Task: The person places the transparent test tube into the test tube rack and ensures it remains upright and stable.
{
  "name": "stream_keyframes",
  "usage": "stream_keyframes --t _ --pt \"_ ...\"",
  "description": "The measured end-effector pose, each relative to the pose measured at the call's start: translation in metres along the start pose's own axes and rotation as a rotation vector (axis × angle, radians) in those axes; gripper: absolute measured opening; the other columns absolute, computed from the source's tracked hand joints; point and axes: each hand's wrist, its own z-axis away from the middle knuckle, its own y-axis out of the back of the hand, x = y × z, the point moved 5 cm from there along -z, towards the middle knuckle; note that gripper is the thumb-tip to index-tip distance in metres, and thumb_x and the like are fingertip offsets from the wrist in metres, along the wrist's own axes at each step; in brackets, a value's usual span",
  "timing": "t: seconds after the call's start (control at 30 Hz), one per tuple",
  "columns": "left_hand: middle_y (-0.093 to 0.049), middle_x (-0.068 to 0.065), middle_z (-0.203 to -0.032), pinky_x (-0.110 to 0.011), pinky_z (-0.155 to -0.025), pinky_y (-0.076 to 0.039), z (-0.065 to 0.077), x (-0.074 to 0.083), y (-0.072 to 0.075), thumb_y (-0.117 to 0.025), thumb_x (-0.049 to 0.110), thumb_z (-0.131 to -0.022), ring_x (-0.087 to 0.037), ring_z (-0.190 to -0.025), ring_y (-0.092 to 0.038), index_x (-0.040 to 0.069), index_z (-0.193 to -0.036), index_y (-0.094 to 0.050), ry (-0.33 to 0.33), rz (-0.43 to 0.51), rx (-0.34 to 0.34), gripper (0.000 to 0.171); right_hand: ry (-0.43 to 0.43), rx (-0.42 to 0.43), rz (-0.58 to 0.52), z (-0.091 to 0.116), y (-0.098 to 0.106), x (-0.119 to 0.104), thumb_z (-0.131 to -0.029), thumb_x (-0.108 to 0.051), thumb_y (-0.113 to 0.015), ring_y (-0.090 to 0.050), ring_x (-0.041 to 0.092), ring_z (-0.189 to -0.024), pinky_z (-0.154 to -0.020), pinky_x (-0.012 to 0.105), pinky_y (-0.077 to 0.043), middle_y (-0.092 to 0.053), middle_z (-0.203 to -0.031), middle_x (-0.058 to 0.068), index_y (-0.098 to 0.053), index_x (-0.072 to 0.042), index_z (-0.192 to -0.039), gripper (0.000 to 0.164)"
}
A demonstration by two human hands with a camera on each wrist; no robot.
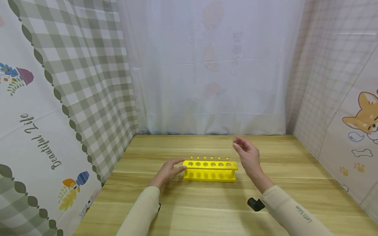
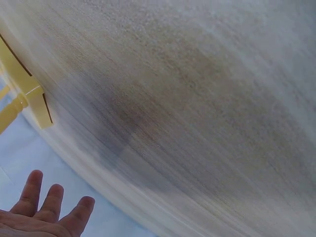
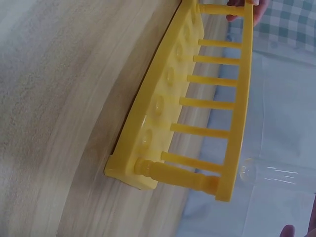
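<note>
A yellow test tube rack (image 1: pixel 210 167) stands on the wooden table, with a row of round holes in its top and pegs along its back. My left hand (image 1: pixel 169 171) pinches the rack's left end between thumb and forefinger; the other fingers (image 2: pixel 52 205) stretch out past it. Beyond the rack's right end, my right hand (image 1: pixel 249 156) is raised and holds a clear test tube (image 3: pixel 276 174) in its fingertips. The tube's rounded bottom points toward the rack's top plate (image 3: pixel 237 108) near the right end. In the head view the tube hardly shows.
A black device (image 1: pixel 255 204) shows by the right sleeve, over the table (image 1: pixel 206 209). A white curtain (image 1: pixel 212 82) hangs behind the table. Checked and printed cloths enclose the left (image 1: pixel 88 65) and right sides.
</note>
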Motion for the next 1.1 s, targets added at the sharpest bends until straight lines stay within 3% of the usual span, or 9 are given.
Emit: stream_keyframes --t 0.23,0.7,0.97,1.1 --pt "-0.051 -0.014 -0.145 -0.059 -0.107 -0.035 0.0 -0.002 -0.001 -0.061 0.036 -0.1 -0.039 -0.136 -0.042 0.01 -0.142 -0.056 0.009 0.013 -0.006 0.05 -0.013 -0.047 0.07 0.002 -0.003 0.005 -0.097 -0.018 -0.066 -0.061 0.001 -0.095 -0.086 0.011 -0.048 -0.064 -0.118 0.017 -0.06 0.005 -0.129 0.039" --pt "-0.049 -0.016 -0.146 -0.06 -0.106 -0.036 0.002 -0.001 0.0 -0.06 0.038 -0.1 -0.041 -0.136 -0.041 0.01 -0.142 -0.056 0.011 0.024 -0.007 0.051 0.005 -0.163 0.159 0.012 -0.007 0.021 -0.097 -0.013 -0.066 -0.061 0.001 -0.095 -0.084 0.011 -0.048 -0.062 -0.116 0.023 -0.059 0.006 -0.125 0.034" --pt "-0.048 -0.016 -0.146 -0.06 -0.107 -0.035 0.002 -0.002 -0.001 -0.061 0.038 -0.099 -0.04 -0.137 -0.04 0.01 -0.142 -0.055 0.025 0.035 -0.006 0.052 -0.064 -0.2 0.242 0.017 -0.005 0.032 -0.098 -0.012 -0.065 -0.063 0.029 -0.109 -0.084 0.014 -0.05 -0.063 -0.117 0.019 -0.057 0.002 -0.126 0.032" --pt "-0.048 -0.016 -0.147 -0.06 -0.107 -0.035 0.003 -0.001 -0.001 -0.061 0.039 -0.099 -0.04 -0.137 -0.04 0.01 -0.143 -0.055 0.022 0.035 -0.008 0.052 -0.089 -0.205 0.258 0.02 -0.004 0.036 -0.096 -0.011 -0.067 -0.063 0.031 -0.11 -0.082 0.016 -0.051 -0.063 -0.117 0.019 -0.058 0.003 -0.123 0.032"
